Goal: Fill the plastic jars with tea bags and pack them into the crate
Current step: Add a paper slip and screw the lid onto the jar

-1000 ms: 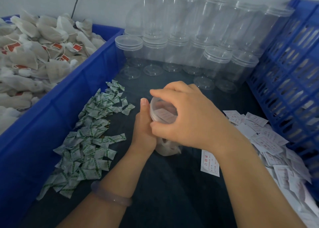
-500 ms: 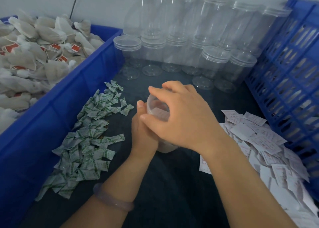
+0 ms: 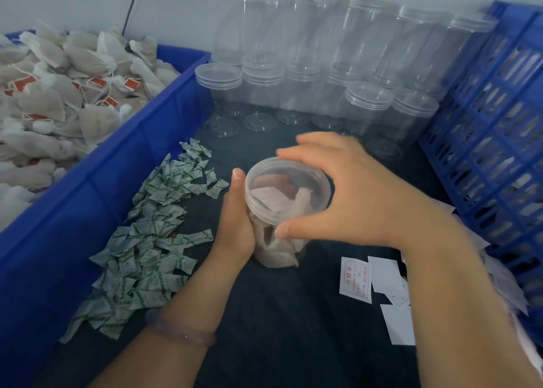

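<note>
Tabletop (image 3: 293,329), dark and matte, is stretching out on every side of the grip. Left of the grip, a solid blue bin (image 3: 73,211) is running along the table edge, and loose tea bags (image 3: 58,99) with red tags are heaping inside it. Right of the grip, a slatted blue crate (image 3: 493,140) is standing on the table, its open-work wall facing the hands. Beyond the grip, clear empty jars (image 3: 364,105) are standing in rows against the wall, the back rows stacked two high, most of them capped.

Between the grip and the bin, a spread of small green-and-white sachets (image 3: 147,240) is lying flat on the table, its nearest packets just beside the left wrist. Near the right forearm, white paper slips (image 3: 355,280) are lying scattered, one showing red print.

At the centre, a plastic jar (image 3: 279,249) is standing on the table, packed with pale tea bags that are showing through its wall. The clear lid (image 3: 288,187) is sitting on its mouth. The left hand (image 3: 235,220) is wrapping round the jar's left side, thumb pointing up along the rim. The right hand (image 3: 361,199) is reaching over from the right, its thumb pressing the near edge of the lid and its fingers curling over the far edge, spanning the lid across its width. A pale bracelet (image 3: 182,333) is circling the left wrist.
</note>
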Demonstrator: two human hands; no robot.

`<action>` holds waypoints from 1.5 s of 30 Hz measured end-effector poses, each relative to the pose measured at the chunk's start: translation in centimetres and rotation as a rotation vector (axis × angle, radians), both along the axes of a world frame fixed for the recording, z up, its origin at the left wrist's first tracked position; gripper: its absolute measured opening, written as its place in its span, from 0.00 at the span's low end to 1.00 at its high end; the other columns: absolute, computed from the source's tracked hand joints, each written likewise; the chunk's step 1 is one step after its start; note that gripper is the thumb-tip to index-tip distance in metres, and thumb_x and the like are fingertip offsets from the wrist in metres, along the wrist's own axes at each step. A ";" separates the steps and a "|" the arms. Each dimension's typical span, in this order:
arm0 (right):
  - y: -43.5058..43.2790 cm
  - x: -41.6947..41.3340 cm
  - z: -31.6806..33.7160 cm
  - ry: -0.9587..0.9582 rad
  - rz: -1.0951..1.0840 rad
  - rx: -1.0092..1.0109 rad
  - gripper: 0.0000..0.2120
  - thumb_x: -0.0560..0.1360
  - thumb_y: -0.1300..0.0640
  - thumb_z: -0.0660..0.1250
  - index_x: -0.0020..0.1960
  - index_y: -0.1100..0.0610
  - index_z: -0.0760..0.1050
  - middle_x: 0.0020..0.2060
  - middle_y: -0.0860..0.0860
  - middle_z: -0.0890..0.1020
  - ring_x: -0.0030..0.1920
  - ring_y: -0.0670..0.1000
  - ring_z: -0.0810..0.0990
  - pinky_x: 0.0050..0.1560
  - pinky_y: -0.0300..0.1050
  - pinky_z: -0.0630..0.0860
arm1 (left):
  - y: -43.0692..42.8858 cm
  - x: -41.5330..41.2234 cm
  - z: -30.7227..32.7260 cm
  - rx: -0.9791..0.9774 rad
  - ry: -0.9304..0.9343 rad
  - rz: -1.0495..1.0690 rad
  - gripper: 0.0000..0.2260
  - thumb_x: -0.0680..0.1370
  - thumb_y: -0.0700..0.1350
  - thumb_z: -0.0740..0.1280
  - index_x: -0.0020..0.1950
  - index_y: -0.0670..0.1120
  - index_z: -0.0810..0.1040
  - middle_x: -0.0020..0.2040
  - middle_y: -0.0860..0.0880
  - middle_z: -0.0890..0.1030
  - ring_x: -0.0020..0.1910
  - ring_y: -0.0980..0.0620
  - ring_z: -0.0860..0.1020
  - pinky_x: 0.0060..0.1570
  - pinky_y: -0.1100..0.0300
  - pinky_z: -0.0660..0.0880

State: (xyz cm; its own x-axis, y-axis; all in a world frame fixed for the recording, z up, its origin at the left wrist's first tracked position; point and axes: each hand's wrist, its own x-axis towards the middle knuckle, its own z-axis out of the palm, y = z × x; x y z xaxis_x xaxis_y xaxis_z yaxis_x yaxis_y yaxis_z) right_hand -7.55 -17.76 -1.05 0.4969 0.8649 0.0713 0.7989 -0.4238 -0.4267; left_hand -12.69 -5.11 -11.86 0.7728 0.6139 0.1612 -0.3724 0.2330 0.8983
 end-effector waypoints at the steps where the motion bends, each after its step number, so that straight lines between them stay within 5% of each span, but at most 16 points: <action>1: 0.3 0.1 -0.4 0.057 0.054 0.040 0.40 0.57 0.37 0.74 0.69 0.40 0.70 0.70 0.39 0.65 0.70 0.38 0.59 0.64 0.33 0.58 | -0.2 0.0 0.0 0.021 -0.015 -0.018 0.32 0.84 0.51 0.43 0.37 0.54 0.86 0.36 0.53 0.85 0.39 0.60 0.83 0.37 0.68 0.77; 4: 1.2 0.2 -1.7 0.117 0.111 0.207 0.26 0.62 0.47 0.79 0.59 0.45 0.79 0.60 0.37 0.74 0.63 0.38 0.70 0.60 0.26 0.62 | -0.5 0.1 -0.4 0.061 0.014 0.067 0.31 0.83 0.55 0.44 0.36 0.58 0.85 0.34 0.56 0.84 0.37 0.62 0.82 0.41 0.64 0.76; 7: 1.9 0.2 -2.6 0.083 0.069 0.303 0.24 0.63 0.46 0.79 0.57 0.48 0.80 0.53 0.36 0.75 0.59 0.41 0.74 0.61 0.33 0.67 | -0.5 0.1 -0.8 0.101 0.081 0.199 0.27 0.77 0.61 0.46 0.35 0.62 0.84 0.34 0.58 0.83 0.37 0.63 0.81 0.45 0.57 0.73; 11: 2.3 0.2 -2.9 0.058 -0.009 0.345 0.31 0.61 0.37 0.72 0.61 0.48 0.78 0.57 0.40 0.78 0.60 0.44 0.75 0.61 0.49 0.73 | -0.6 -0.2 -0.2 0.206 0.112 0.153 0.30 0.76 0.64 0.40 0.35 0.67 0.82 0.34 0.65 0.82 0.38 0.70 0.80 0.39 0.75 0.73; 13: 2.1 0.4 -2.8 0.057 -0.032 0.375 0.29 0.61 0.37 0.71 0.58 0.48 0.79 0.56 0.40 0.79 0.59 0.44 0.76 0.61 0.49 0.73 | -0.5 -0.4 0.0 0.199 0.061 -0.006 0.35 0.72 0.73 0.41 0.43 0.59 0.84 0.41 0.62 0.84 0.44 0.67 0.81 0.43 0.74 0.74; 15: 1.7 1.0 -2.8 0.096 -0.046 0.411 0.26 0.62 0.39 0.72 0.57 0.49 0.80 0.54 0.40 0.78 0.57 0.42 0.77 0.61 0.43 0.72 | -0.2 -0.7 0.3 0.304 0.034 -0.118 0.35 0.67 0.77 0.55 0.55 0.50 0.78 0.48 0.57 0.84 0.51 0.61 0.81 0.48 0.68 0.75; 17: 1.1 1.5 -2.7 0.157 -0.047 0.386 0.27 0.63 0.41 0.72 0.60 0.48 0.79 0.56 0.37 0.75 0.59 0.37 0.74 0.60 0.33 0.70 | 0.1 -1.2 0.8 0.446 0.062 -0.189 0.30 0.64 0.62 0.71 0.61 0.48 0.72 0.52 0.57 0.82 0.55 0.59 0.80 0.51 0.66 0.74; 19: 0.9 1.7 -2.7 0.181 -0.040 0.325 0.29 0.63 0.40 0.73 0.63 0.45 0.77 0.59 0.35 0.73 0.60 0.34 0.71 0.59 0.27 0.65 | 0.2 -1.5 0.9 0.516 0.114 -0.220 0.36 0.55 0.51 0.77 0.61 0.52 0.69 0.52 0.63 0.81 0.55 0.63 0.79 0.50 0.70 0.74; 25: 1.6 1.2 -2.6 0.187 -0.097 0.310 0.27 0.58 0.36 0.71 0.56 0.39 0.77 0.51 0.34 0.78 0.54 0.33 0.75 0.52 0.29 0.69 | -0.9 -1.7 0.7 0.501 0.156 -0.082 0.38 0.55 0.45 0.79 0.63 0.46 0.70 0.53 0.52 0.81 0.52 0.61 0.80 0.47 0.71 0.75; 28: 1.8 0.9 -2.8 0.189 -0.148 0.338 0.27 0.58 0.36 0.71 0.56 0.41 0.77 0.51 0.36 0.79 0.55 0.38 0.76 0.56 0.37 0.72 | -1.0 -1.7 0.8 0.512 0.161 -0.062 0.35 0.59 0.40 0.79 0.64 0.43 0.70 0.55 0.49 0.81 0.53 0.58 0.80 0.49 0.67 0.76; 33: 2.5 0.0 -3.1 0.118 -0.216 0.371 0.25 0.59 0.36 0.70 0.55 0.42 0.77 0.51 0.39 0.79 0.55 0.44 0.77 0.57 0.49 0.74 | -0.5 -1.7 0.9 0.556 0.205 -0.069 0.37 0.57 0.51 0.77 0.64 0.43 0.73 0.56 0.48 0.81 0.55 0.55 0.80 0.53 0.59 0.78; 42: 1.6 0.3 -2.4 -0.018 -0.074 0.126 0.34 0.62 0.38 0.73 0.68 0.42 0.71 0.64 0.37 0.70 0.65 0.42 0.67 0.57 0.37 0.61 | -0.6 -1.9 0.5 0.519 0.206 -0.110 0.43 0.54 0.35 0.82 0.65 0.42 0.67 0.57 0.51 0.78 0.56 0.61 0.78 0.51 0.70 0.73; 45: 2.0 0.1 -2.7 -0.070 -0.096 0.147 0.31 0.65 0.37 0.71 0.67 0.41 0.72 0.65 0.37 0.71 0.64 0.44 0.69 0.57 0.39 0.63 | -0.7 -1.7 0.6 0.521 0.214 -0.075 0.41 0.57 0.33 0.81 0.65 0.44 0.68 0.56 0.53 0.79 0.54 0.63 0.78 0.48 0.72 0.74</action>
State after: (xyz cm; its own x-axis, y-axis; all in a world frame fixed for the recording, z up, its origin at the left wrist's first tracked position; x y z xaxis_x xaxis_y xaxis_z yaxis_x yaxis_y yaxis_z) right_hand -7.45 -15.75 -3.74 0.5665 0.7912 0.2306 0.7874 -0.4371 -0.4348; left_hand -14.40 -5.77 -11.31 0.8599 0.4377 0.2626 -0.1686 -0.2420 0.9555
